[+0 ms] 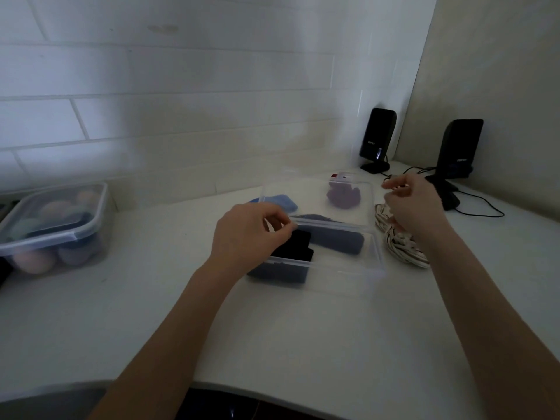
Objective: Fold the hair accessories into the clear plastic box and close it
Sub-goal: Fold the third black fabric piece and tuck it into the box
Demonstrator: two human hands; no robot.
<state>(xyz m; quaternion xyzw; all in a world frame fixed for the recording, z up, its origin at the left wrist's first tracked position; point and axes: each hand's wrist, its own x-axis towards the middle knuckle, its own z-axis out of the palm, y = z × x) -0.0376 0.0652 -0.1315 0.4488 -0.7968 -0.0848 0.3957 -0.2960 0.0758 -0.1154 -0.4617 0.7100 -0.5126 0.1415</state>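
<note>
A clear plastic box (342, 277) sits mid-table with its hinged lid (315, 189) raised and tilted back. Inside lie a folded black accessory (298, 247) and a folded dark blue one (336, 241). My left hand (245, 234) pinches the lid's near left corner. My right hand (415, 207) hovers just off the lid's right edge, fingers loosely apart and holding nothing I can see. Under that hand lies a white striped accessory (400, 247). A light blue fabric piece (281, 201) and a maroon scrunchie (344, 195) lie behind the box, seen through the lid.
A closed clear container (54, 228) of coloured round items stands at the left against the tiled wall. Two black speakers (377, 137) (457, 147) with a trailing cable (481, 204) occupy the back right corner. The white table's curved front edge (272, 389) is near me.
</note>
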